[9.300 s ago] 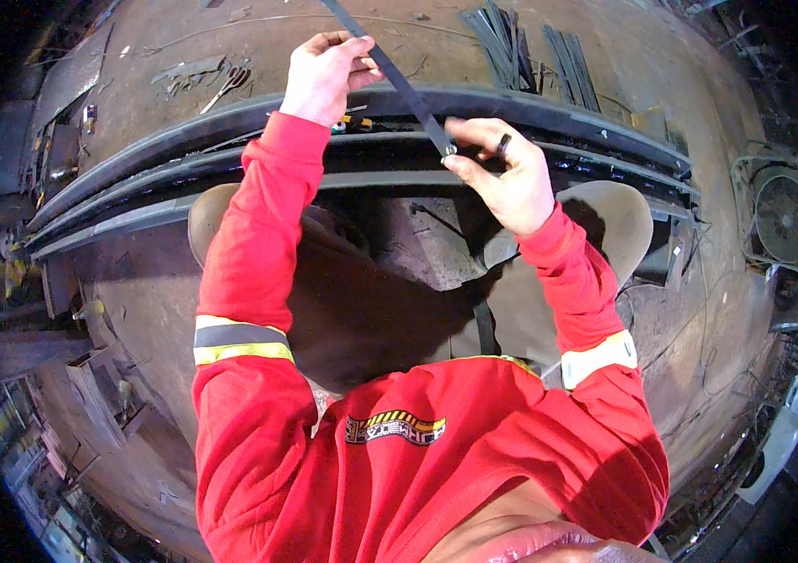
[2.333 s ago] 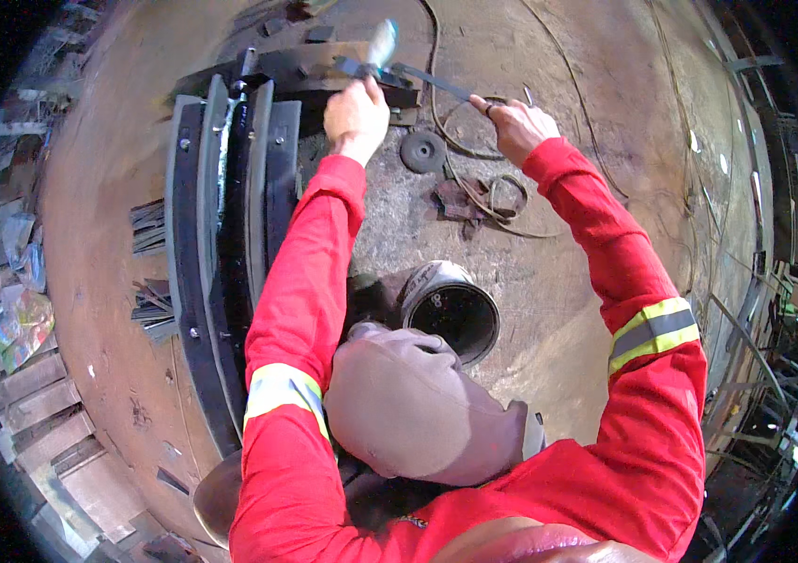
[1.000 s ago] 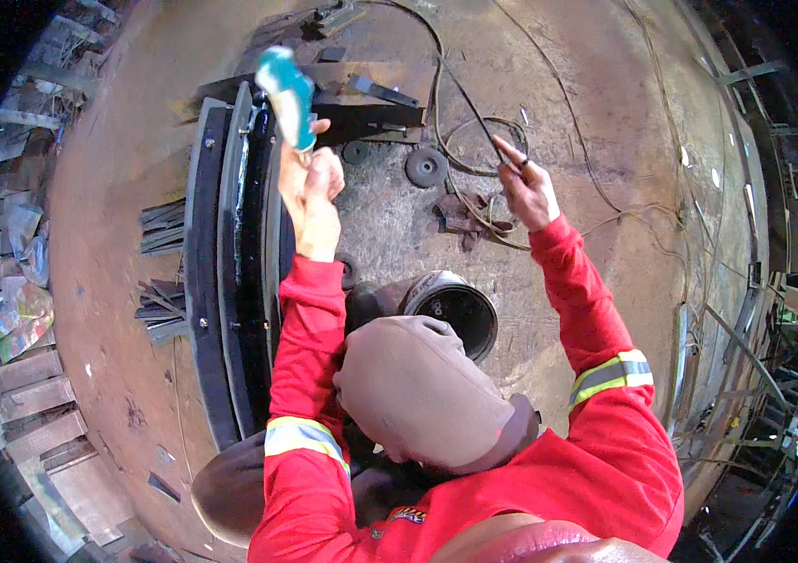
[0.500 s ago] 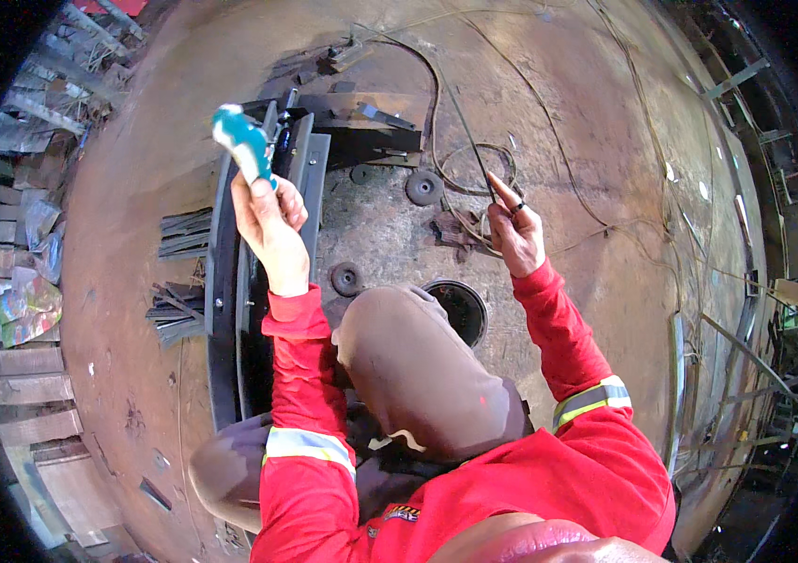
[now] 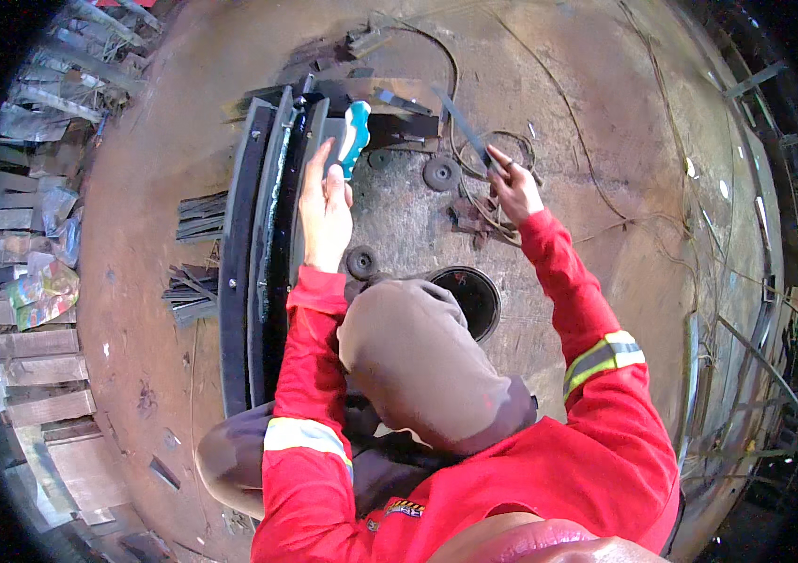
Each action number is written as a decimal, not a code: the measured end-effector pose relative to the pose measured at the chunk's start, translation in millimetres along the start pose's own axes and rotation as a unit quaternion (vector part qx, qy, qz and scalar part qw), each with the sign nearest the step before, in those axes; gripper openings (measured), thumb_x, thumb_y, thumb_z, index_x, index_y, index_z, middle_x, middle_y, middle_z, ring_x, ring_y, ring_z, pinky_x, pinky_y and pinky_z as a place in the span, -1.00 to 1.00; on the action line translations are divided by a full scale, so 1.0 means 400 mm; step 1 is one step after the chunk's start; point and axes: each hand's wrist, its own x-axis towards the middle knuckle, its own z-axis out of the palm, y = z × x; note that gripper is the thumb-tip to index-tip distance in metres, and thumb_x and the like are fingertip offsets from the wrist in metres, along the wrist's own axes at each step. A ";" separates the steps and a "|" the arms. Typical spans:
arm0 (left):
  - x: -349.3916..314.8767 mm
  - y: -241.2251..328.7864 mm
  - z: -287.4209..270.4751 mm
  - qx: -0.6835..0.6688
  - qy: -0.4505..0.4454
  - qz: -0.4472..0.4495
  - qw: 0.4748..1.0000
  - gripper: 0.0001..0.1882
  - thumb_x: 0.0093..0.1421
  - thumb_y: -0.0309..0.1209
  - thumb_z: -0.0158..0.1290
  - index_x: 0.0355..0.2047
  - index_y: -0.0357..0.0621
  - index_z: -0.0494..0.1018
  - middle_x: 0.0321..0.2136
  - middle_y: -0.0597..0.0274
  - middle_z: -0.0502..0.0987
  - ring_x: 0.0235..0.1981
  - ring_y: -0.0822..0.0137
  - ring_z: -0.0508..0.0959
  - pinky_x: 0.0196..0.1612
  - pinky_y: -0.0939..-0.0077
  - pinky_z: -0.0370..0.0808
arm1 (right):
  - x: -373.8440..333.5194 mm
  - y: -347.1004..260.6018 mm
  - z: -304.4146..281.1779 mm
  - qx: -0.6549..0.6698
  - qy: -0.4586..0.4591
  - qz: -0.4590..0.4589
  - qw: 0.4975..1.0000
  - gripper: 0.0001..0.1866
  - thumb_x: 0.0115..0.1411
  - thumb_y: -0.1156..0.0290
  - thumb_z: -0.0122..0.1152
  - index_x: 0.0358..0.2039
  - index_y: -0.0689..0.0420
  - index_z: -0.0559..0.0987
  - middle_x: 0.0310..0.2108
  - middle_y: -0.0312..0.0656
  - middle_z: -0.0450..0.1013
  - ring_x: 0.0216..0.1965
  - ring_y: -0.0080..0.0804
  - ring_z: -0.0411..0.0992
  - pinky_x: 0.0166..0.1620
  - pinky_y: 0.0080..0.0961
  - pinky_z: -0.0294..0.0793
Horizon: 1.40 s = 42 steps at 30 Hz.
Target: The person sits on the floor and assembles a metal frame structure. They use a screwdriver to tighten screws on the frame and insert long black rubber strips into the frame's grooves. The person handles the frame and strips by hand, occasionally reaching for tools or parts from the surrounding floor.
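Over the metal beams, my left hand (image 5: 327, 220) is closed on a teal and white grip-shaped piece (image 5: 355, 141) with a wavy outline, which stands up past the thumb. Its index finger reaches along the beam's edge. My right hand (image 5: 515, 190), to the right, is closed on the lower end of a thin, flat grey metal strip (image 5: 463, 124) that slants up and left. Whether the strip is a blade or a file I cannot tell. Long dark metal beams (image 5: 239, 235) with bolts lie left of my left forearm.
Bundles of dark metal strips (image 5: 200, 218) lie left of the beams. Grinding discs (image 5: 441, 173), a coiled cable (image 5: 523, 141) and a round black container (image 5: 476, 298) are on the floor before me. Scrap boards (image 5: 42, 357) line the far left; metal pieces line the right.
My left hand has swung right with the teal and white piece, which now stands more upright. In my right hand the strip has turned, showing its flat side.
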 end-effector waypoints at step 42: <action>0.410 -0.270 0.310 0.490 -0.074 0.168 0.852 -0.60 0.26 -0.05 -0.12 -0.16 -0.12 0.40 -0.55 -0.11 0.54 -0.47 -0.12 0.57 -0.39 -0.01 0.49 | 0.157 0.120 0.100 -0.392 -0.080 0.048 0.915 -0.37 0.13 0.39 -0.12 0.25 -0.29 0.20 -0.46 0.13 0.50 -0.45 0.11 0.49 -0.38 -0.04 0.47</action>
